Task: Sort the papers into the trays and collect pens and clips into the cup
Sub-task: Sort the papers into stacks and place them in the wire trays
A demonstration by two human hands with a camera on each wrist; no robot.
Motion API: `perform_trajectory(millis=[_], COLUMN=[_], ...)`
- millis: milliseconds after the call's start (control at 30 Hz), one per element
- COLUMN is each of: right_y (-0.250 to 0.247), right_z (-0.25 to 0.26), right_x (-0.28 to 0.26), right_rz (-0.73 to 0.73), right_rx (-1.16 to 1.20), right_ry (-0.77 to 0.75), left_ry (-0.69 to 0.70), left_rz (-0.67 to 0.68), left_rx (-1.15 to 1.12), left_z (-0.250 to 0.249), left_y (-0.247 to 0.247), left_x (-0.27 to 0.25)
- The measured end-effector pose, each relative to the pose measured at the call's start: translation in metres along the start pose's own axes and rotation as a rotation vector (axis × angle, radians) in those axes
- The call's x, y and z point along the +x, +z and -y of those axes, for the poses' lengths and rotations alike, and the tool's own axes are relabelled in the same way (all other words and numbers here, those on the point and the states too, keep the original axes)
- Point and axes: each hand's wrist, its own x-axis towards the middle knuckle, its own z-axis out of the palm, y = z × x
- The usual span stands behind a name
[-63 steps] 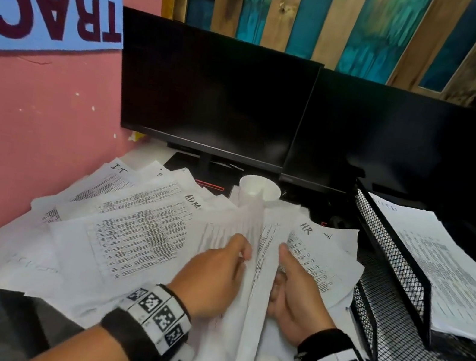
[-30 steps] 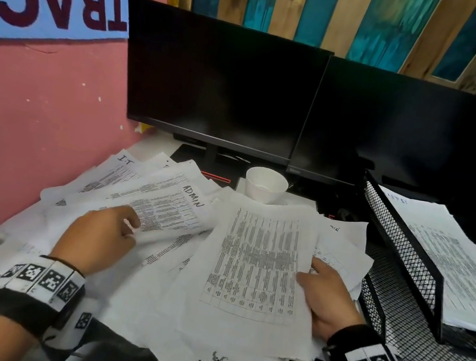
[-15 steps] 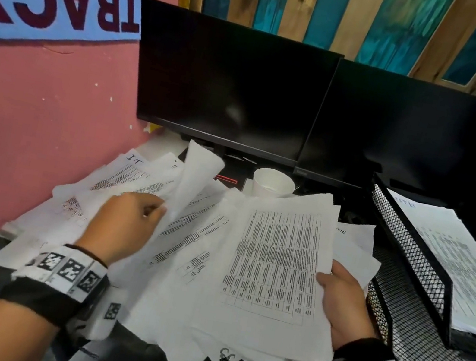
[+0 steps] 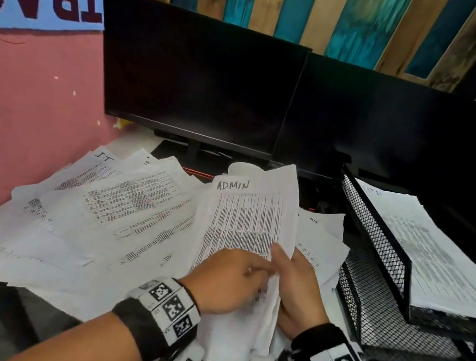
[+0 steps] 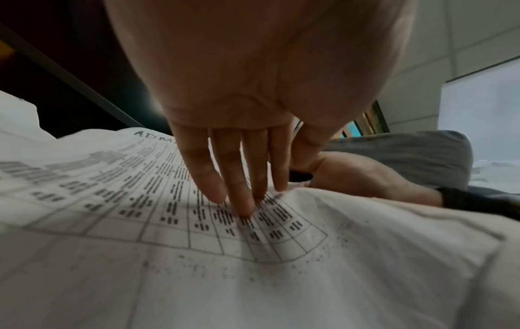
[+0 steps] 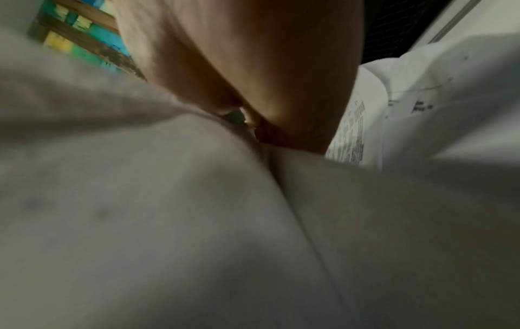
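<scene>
We see the ADMIN sheet (image 4: 248,214) raised at the middle of the paper heap (image 4: 116,213), its top edge covering part of the white cup (image 4: 243,168) behind it. Our right hand (image 4: 295,289) grips the sheet's right edge, thumb on the printed side and fingers curled behind. Our left hand (image 4: 226,283) lies on the sheet's lower part, just left of the right one, with fingers (image 5: 239,191) straight and spread a little, their tips pressing the table of print (the wrist view shows this plainly). Right of the sheet stand the black mesh trays (image 4: 374,300): the upper one holds a stack of printed papers (image 4: 438,263), while the lower shows bare mesh. Left of the sheet, loose pages fan out over the surface, one marked I.T (image 4: 105,158). Behind the sheet stand two dark monitors (image 4: 197,77).
</scene>
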Motion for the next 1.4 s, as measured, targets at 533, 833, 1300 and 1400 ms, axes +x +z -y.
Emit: perform_trajectory(millis=[533,833,1300,1400], right_y=[-0.078,-0.085,-0.061,-0.06], right_z=[0.022,0.02,-0.003,-0.006], right_x=[0.007,0.003,0.006,0.011], right_rz=[-0.268,-0.275,-0.055,-0.074], right_rx=[-0.337,-0.254,-0.203,-0.22], right_ry=[-0.04,0.01,0.192,0.183], left_ry=[-0.468,-0.474,-0.341,-0.325], left_rz=[-0.055,-0.014,-0.72,-0.876], left_rx=[0.347,0.46,-0.314,-0.522], left_z=[0.062,0.068,0.124,0.131], left_y=[-0.08,-0.072,-0.186,-0.198], left_x=[0.042,0.055,-0.028,-0.048])
